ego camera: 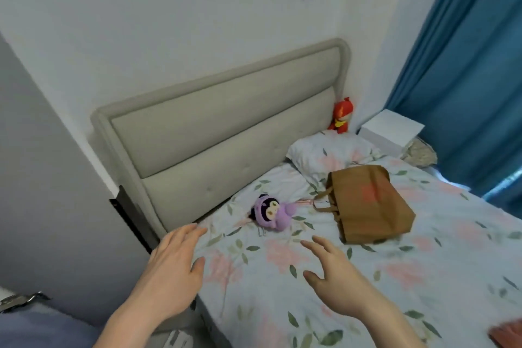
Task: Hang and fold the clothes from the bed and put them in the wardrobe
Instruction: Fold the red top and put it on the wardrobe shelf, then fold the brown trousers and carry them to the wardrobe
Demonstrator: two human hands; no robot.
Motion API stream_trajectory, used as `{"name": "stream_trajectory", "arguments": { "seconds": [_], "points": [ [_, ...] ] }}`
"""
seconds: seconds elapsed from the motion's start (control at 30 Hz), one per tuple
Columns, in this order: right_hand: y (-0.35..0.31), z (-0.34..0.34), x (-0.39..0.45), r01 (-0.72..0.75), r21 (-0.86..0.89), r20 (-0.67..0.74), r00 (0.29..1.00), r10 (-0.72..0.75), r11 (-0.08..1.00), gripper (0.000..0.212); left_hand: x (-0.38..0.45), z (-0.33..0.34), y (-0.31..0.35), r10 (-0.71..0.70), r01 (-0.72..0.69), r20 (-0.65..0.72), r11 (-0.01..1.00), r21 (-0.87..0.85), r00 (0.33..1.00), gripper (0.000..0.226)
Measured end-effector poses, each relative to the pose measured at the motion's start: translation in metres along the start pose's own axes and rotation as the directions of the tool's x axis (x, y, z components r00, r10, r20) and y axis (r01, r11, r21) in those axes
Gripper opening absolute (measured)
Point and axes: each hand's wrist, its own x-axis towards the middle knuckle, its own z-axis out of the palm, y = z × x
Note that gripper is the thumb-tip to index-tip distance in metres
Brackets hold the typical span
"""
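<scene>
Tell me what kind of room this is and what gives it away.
Most likely a home bedroom. A bed with a floral sheet stands against a padded headboard, with a pillow at its head, a purple plush toy on the sheet, and blue curtains on one side.

This is a bedroom in a home. A bed with a floral sheet of pink blossoms and green leaves (409, 277) fills the room's corner, its padded beige fabric headboard (226, 133) against a plain white wall (197, 8). A matching floral pillow (324, 155) lies at the head edge, with a purple plush doll (271, 213) and a red plush toy (342, 118) nearby. Blue curtains (466, 79) hang beside a white bedside cabinet (391, 128).
</scene>
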Motion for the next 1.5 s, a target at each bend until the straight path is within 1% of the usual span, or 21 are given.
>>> {"name": "stream_trajectory", "arguments": {
  "seconds": [0.13,0.23,0.37,0.43,0.57,0.73,0.8,0.9,1.07,1.2,1.27,1.37,1.5],
  "points": [
    [0.030,0.007,-0.046,-0.215,0.072,-0.059,0.974,0.219,0.974,0.062,0.030,0.025,0.021,0.167,-0.169,0.116,0.985,0.013,0.979,0.056],
    [0.044,0.016,-0.083,-0.337,0.114,-0.094,0.933,0.348,0.935,0.062,0.047,0.048,0.038,0.294,-0.301,0.196,0.953,0.006,0.935,0.056],
    [0.060,0.028,-0.142,-0.456,0.171,-0.127,0.869,0.479,0.873,0.061,0.039,0.079,0.071,0.391,-0.404,0.309,0.915,-0.023,0.867,0.055],
    [0.072,0.034,-0.171,-0.499,0.231,-0.157,0.828,0.538,0.835,0.062,0.027,0.094,0.094,0.456,-0.484,0.365,0.875,-0.017,0.812,0.055],
    [0.097,0.050,-0.226,-0.579,0.342,-0.187,0.730,0.657,0.740,0.062,0.012,0.119,0.153,0.565,-0.640,0.483,0.768,-0.012,0.669,0.055],
    [0.132,0.069,-0.303,-0.629,0.464,-0.201,0.611,0.766,0.624,0.061,-0.028,0.153,0.236,0.667,-0.772,0.536,0.634,-0.045,0.517,0.055],
    [0.151,0.076,-0.339,-0.651,0.483,-0.200,0.570,0.797,0.586,0.062,-0.050,0.170,0.267,0.686,-0.798,0.556,0.599,-0.064,0.470,0.055],
    [0.184,0.081,-0.397,-0.657,0.510,-0.208,0.531,0.821,0.554,0.061,-0.091,0.202,0.313,0.701,-0.818,0.572,0.568,-0.085,0.427,0.054],
    [0.253,0.079,-0.497,-0.676,0.519,-0.188,0.507,0.842,0.523,0.062,-0.171,0.254,0.383,0.696,-0.811,0.591,0.573,-0.118,0.407,0.054],
    [0.299,0.070,-0.558,-0.686,0.518,-0.199,0.484,0.852,0.511,0.063,-0.216,0.284,0.434,0.702,-0.818,0.596,0.561,-0.126,0.390,0.054],
    [0.312,0.066,-0.582,-0.680,0.533,-0.207,0.473,0.857,0.504,0.062,-0.233,0.294,0.455,0.704,-0.826,0.606,0.549,-0.131,0.372,0.054],
    [0.323,0.066,-0.610,-0.648,0.578,-0.234,0.450,0.862,0.496,0.061,-0.251,0.304,0.483,0.702,-0.851,0.632,0.510,-0.125,0.328,0.054],
    [0.329,0.082,-0.638,-0.648,0.630,-0.217,0.382,0.898,0.428,0.060,-0.259,0.318,0.512,0.709,-0.884,0.655,0.448,-0.133,0.261,0.054]
  ]
}}
